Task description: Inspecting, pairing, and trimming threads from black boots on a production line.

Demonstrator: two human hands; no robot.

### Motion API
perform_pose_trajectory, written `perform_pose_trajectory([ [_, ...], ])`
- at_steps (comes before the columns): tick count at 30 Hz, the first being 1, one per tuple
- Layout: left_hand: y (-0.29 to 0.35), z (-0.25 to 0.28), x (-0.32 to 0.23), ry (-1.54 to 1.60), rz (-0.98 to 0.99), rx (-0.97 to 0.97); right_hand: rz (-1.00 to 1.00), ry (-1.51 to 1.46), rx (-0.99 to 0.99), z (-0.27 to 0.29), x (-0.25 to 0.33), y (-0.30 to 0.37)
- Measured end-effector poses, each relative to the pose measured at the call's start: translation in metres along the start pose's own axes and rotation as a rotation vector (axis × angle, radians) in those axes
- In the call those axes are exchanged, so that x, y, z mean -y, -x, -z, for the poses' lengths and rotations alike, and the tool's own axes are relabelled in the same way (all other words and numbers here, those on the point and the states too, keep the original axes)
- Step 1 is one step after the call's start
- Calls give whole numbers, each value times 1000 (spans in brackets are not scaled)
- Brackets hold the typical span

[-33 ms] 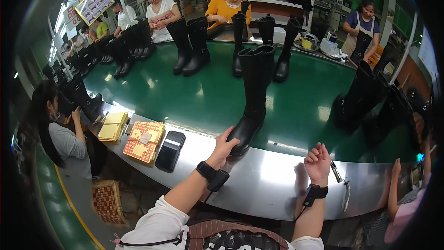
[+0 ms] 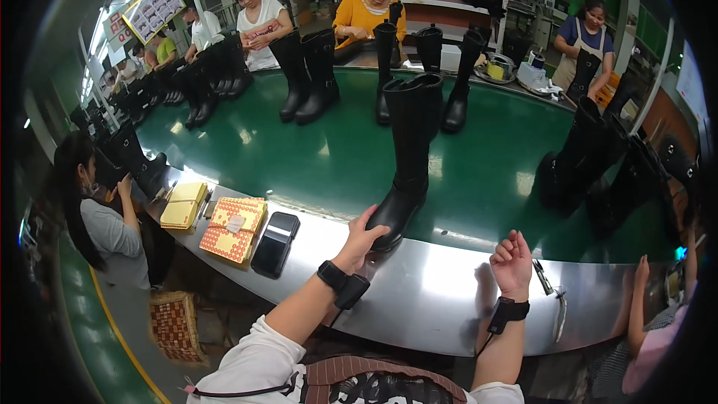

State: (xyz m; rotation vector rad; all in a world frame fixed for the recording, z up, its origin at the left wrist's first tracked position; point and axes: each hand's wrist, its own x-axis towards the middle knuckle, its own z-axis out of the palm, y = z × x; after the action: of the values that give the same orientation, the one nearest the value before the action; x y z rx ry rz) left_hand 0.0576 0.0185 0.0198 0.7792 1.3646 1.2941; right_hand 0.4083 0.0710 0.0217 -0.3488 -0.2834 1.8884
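A tall black boot stands upright at the near edge of the green belt, its toe pointing toward me. My left hand grips that toe, thumb on top and fingers along the side. To the right, my right hand is raised over the metal ledge, palm up, fingers loosely curled and partly apart. I see nothing in it, and it does not touch the boot. Beside it on the ledge lie a small dark metal tool and a thin pale strip.
Left on the ledge are a black phone, a stack of cards with red dots and a yellow pad. More black boots stand across the green belt. Co-workers sit around it; another person's hand is at right.
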Motion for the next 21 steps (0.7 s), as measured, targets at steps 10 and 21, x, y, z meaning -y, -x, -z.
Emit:
perform_pose_trajectory([
  [10, 8, -14, 9, -835, -249, -128, 10, 153, -138, -2, -7, 2],
  [21, 5, -11, 0, -487, -122, -43, -27, -13, -297, 28, -7, -13],
])
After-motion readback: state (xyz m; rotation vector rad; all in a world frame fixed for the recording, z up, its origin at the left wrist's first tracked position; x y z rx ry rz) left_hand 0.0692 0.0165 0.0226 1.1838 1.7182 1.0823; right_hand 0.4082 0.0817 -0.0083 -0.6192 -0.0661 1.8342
